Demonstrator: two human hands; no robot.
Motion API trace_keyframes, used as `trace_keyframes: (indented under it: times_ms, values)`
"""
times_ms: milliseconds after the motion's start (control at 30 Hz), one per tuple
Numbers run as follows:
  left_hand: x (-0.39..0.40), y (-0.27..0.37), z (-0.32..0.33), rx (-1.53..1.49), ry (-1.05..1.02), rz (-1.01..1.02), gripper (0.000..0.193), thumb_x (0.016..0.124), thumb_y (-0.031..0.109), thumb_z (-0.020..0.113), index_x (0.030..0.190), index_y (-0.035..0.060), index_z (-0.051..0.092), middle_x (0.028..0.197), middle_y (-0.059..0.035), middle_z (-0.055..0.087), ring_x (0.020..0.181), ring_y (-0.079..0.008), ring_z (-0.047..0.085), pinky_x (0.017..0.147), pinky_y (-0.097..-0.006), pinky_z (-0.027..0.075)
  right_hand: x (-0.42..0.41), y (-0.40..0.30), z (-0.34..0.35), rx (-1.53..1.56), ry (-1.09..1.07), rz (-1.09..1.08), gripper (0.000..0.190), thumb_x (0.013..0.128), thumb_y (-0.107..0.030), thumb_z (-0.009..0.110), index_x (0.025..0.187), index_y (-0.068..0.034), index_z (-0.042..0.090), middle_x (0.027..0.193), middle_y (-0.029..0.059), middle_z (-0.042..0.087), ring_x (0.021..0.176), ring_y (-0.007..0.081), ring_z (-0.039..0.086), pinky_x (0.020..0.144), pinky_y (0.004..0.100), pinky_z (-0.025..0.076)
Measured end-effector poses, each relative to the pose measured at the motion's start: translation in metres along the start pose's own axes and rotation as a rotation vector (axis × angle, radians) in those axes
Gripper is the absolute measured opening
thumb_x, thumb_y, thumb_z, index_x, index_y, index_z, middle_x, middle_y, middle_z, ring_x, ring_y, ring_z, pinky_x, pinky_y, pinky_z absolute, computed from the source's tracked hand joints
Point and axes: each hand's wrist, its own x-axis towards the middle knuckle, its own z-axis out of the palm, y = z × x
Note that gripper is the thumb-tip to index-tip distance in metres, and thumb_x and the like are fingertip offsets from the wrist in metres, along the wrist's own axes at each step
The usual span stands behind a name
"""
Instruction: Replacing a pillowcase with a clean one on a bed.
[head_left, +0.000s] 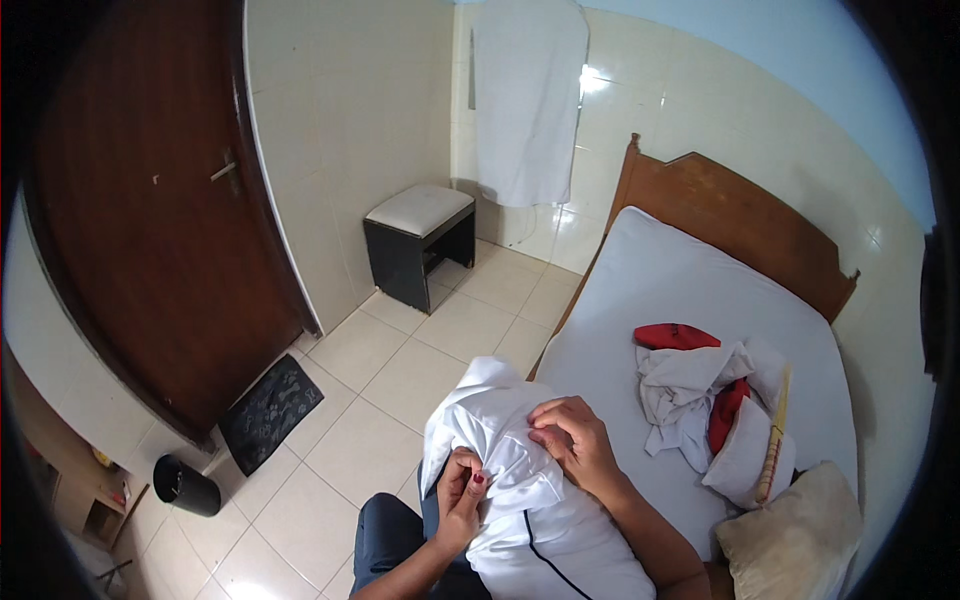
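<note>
A white fabric pillowcase (517, 480) lies across my lap, bunched into folds at its far end. Its nearer part (570, 536) looks stuffed and carries a thin black line of piping. My left hand (459, 495) pinches the gathered cloth between thumb and fingers on the left side. On the other side, my right hand (581, 442) grips a fold with its fingertips. What fills the nearer part is hidden under the cloth. Dark trousers (386, 532) show beneath it.
To the right is a bed (600, 322) with a wooden headboard (735, 217). Crumpled white cloths (682, 382), a red cloth (675, 336), a stick broom (772, 457) and a stained pillow (799, 532) lie there. A padded stool (420, 240), doormat (270, 412) and black bin (187, 486) stand or lie on the floor.
</note>
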Motion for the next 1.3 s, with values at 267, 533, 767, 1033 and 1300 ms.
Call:
trace_keyframes:
  times_ms: [267, 533, 767, 1033, 1300]
  values:
    - [0.02, -0.003, -0.013, -0.03, 0.256, -0.042, 0.015, 0.091, 0.009, 0.05, 0.104, 0.0052, 0.045, 0.094, -0.0004, 0.04, 0.075, -0.0061, 0.037, 0.069, -0.0186, 0.033, -0.016, -0.013, -0.001, 0.537, -0.228, 0.058, 0.014, 0.077, -0.003, 0.07, 0.072, -0.001, 0.057, 0.073, 0.0069, 0.059, 0.065, 0.0153, 0.056, 0.058, 0.0251, 0.041]
    - [0.039, -0.017, -0.025, 0.223, 0.203, 0.062, 0.01, 0.084, 0.0, 0.061, 0.094, -0.0002, 0.059, 0.098, -0.0045, 0.053, 0.076, -0.0077, 0.051, 0.067, -0.0198, 0.044, -0.005, -0.022, -0.024, 0.331, -0.549, 0.236, 0.014, 0.078, -0.01, 0.071, 0.078, -0.001, 0.061, 0.077, 0.0058, 0.063, 0.064, 0.0115, 0.059, 0.057, 0.0229, 0.045]
    - [0.021, -0.01, -0.017, 0.231, 0.286, 0.115, 0.005, 0.079, -0.005, 0.064, 0.078, -0.0017, 0.061, 0.081, -0.0046, 0.055, 0.071, -0.0063, 0.048, 0.064, -0.0199, 0.039, 0.038, -0.015, -0.016, 0.089, -0.192, 0.209, 0.015, 0.077, -0.01, 0.071, 0.087, -0.004, 0.062, 0.083, 0.0029, 0.064, 0.061, 0.0096, 0.057, 0.053, 0.0207, 0.046]
    - [-0.01, -0.002, -0.029, 0.433, 0.18, 0.39, 0.015, 0.073, 0.003, 0.069, 0.066, 0.002, 0.057, 0.073, -0.0077, 0.056, 0.07, -0.0174, 0.053, 0.066, -0.0302, 0.043, 0.033, 0.009, 0.023, 0.037, -0.208, -0.113, 0.012, 0.077, -0.009, 0.066, 0.083, -0.005, 0.056, 0.082, 0.0073, 0.06, 0.078, 0.0255, 0.057, 0.069, 0.0333, 0.046]
    - [-0.018, 0.019, -0.049, 0.448, 0.086, 0.078, 0.013, 0.076, 0.008, 0.07, 0.069, 0.0027, 0.06, 0.075, -0.0066, 0.056, 0.074, -0.0154, 0.051, 0.069, -0.0265, 0.039, 0.018, 0.017, 0.041, 0.252, -0.194, -0.019, 0.007, 0.083, -0.003, 0.061, 0.083, -0.002, 0.055, 0.084, 0.0087, 0.06, 0.078, 0.0234, 0.058, 0.071, 0.0301, 0.047]
